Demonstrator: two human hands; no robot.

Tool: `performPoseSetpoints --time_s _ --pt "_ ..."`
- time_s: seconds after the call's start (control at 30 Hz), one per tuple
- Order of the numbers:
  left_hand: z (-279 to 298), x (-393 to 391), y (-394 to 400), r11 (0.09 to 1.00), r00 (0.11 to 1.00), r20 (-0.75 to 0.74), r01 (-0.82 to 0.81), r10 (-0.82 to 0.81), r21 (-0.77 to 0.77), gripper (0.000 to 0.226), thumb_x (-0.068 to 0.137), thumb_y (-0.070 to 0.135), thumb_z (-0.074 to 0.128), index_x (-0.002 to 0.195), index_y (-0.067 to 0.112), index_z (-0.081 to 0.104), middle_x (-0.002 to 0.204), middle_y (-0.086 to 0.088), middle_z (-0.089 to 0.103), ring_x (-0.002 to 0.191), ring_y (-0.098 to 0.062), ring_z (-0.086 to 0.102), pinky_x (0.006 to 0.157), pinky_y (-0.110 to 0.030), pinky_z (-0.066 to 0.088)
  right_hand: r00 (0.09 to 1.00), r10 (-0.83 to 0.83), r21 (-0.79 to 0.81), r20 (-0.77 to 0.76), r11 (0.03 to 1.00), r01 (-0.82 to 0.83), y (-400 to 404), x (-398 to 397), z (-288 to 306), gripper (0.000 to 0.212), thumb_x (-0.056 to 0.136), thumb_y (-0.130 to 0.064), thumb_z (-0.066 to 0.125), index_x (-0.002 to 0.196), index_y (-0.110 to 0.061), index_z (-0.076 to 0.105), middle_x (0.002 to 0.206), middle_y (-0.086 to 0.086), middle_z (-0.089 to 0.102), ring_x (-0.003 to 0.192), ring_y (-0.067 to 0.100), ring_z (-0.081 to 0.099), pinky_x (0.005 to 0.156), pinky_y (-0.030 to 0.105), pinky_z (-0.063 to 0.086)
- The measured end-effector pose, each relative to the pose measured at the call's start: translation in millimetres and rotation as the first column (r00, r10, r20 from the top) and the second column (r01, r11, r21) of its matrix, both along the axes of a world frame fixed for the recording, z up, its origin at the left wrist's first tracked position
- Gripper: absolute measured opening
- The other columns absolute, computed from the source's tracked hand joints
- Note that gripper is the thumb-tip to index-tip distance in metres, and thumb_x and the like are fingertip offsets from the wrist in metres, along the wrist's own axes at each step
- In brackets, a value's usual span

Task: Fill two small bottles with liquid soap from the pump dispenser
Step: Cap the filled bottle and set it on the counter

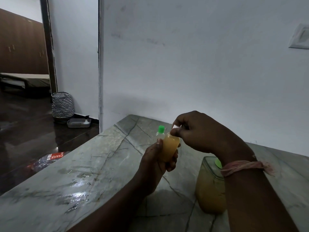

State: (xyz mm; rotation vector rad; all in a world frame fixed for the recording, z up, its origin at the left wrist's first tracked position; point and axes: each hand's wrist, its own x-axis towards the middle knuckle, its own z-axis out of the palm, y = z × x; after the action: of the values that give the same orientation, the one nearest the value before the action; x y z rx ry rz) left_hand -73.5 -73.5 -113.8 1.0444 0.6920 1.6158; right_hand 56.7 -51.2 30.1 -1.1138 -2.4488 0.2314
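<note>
The person stood at a grey stone counter (93, 158) veined with dark lines and wet in patches near its left edge. The left hand (157, 163) was wrapped around a small bottle (169, 146) full of cloudy amber soap, thumb up one side and fingers curled round the other, holding it tilted above the counter. The right hand (199, 131) hovered at the bottle's mouth, thumb and forefinger pinching a small white cap (175, 126) just over the neck; whether the cap was touching the neck I could not tell. A frayed pink band (244, 166) circled the right wrist. Just behind the held bottle stood a second small bottle (160, 133), clear-shouldered, closed with a green cap (161, 129); most of its body was hidden by the hand and the first bottle. Under the right forearm a larger clear container (209, 188) of the same amber liquid rested on the counter, something green showing at its top; its pump was not visible from where I stood. Beyond the counter a plain white wall (192, 64) rose, and through the doorway on the left a basket with a black-and-white zigzag pattern (62, 107) sat on the dark glossy floor beside a shallow grey tray (78, 123).
</note>
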Motion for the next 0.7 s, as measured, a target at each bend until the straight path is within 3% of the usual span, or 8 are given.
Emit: performPoseSetpoints --time_s 0.2,0.33,0.47,0.57,0.7 --pt "-1.0 0.2 4.5 0.995 0.991 -0.093 -0.087 0.091 0.051 0.068 0.094 0.049 0.045 0.13 -0.008 0.047 0.091 -0.018 0.065 0.07 -0.018 0.063 0.06 -0.028 0.05 0.994 -0.089 0.063 0.06 0.994 0.085 -4.2 -11.1 -3.6 0.01 0.09 -0.034 0.06 0.09 -0.025 0.056 0.089 -0.005 0.06 0.08 0.012 0.057 0.061 0.028 0.042" --pt "-0.1 3.2 5.9 0.954 0.918 -0.268 -0.26 0.292 0.148 0.092 0.081 0.082 0.046 0.12 -0.001 0.054 0.081 -0.006 0.065 0.07 -0.016 0.061 0.063 -0.031 0.05 0.979 -0.202 0.08 0.019 0.977 0.2 -6.8 -24.5 -10.6 0.01 0.087 -0.03 0.06 0.091 -0.022 0.058 0.09 0.001 0.061 0.082 0.02 0.059 0.066 0.031 0.048" --pt "-3.6 8.3 6.5 0.919 0.845 -0.362 -0.355 0.395 0.174 0.095 0.075 0.092 0.036 0.128 0.015 0.055 0.087 -0.001 0.067 0.078 -0.019 0.065 0.072 -0.042 0.055 0.968 -0.25 0.055 0.017 0.967 0.249 -7.1 -30.6 -11.9 0.01 0.086 -0.027 0.06 0.094 -0.021 0.058 0.09 0.002 0.061 0.082 0.02 0.059 0.073 0.036 0.053" --pt "-4.6 9.8 5.9 0.932 0.855 -0.372 -0.344 0.362 0.116 0.082 0.083 0.081 0.034 0.132 0.019 0.053 0.107 -0.006 0.068 0.092 -0.021 0.068 0.081 -0.042 0.057 0.955 -0.281 0.034 0.096 0.96 0.279 -1.0 -36.3 -12.0 0.009 0.089 -0.023 0.058 0.097 -0.019 0.057 0.095 0.003 0.06 0.086 0.021 0.059 0.071 0.034 0.049" --pt "-6.0 4.4 7.8 0.914 0.823 -0.405 -0.393 0.398 0.099 0.047 0.102 0.053 0.03 0.137 0.027 0.049 0.127 0.0 0.059 0.108 -0.014 0.063 0.09 -0.035 0.056 0.905 -0.388 0.135 0.176 0.92 0.368 20.0 -45.2 -1.7 0.014 0.09 -0.02 0.059 0.08 -0.018 0.049 0.088 0.003 0.058 0.077 0.02 0.056 0.064 0.029 0.042"
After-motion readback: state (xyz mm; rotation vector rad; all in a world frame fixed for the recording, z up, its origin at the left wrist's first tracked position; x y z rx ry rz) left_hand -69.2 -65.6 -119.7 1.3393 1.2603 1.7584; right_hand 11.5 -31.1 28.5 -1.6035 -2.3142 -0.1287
